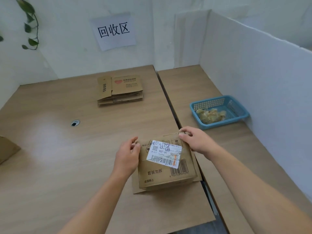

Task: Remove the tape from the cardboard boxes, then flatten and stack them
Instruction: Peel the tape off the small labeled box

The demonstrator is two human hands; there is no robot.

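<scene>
Item one: cardboard box (167, 166), lower centre of the frame, lying low on the wooden table (67, 157) just beside the seam between the two tabletops, printed face up, with a white shipping label (164, 154) stuck across it. My left hand (126, 154) is curling its fingers and thumb round the box's upper left edge; my right hand (195, 141) is gripping the upper right corner, thumb on top and fingers hooked over the far edge. Item two: stack of flattened boxes (119, 91), upper centre, well apart from my hands. Item three: blue basket (224, 123), right of the frame, holding crumpled tape wads (211, 114). Item four: paper sign (114, 31) on the wall, top centre. Item five: another piece of cardboard (8, 149) showing at the left edge.
</scene>
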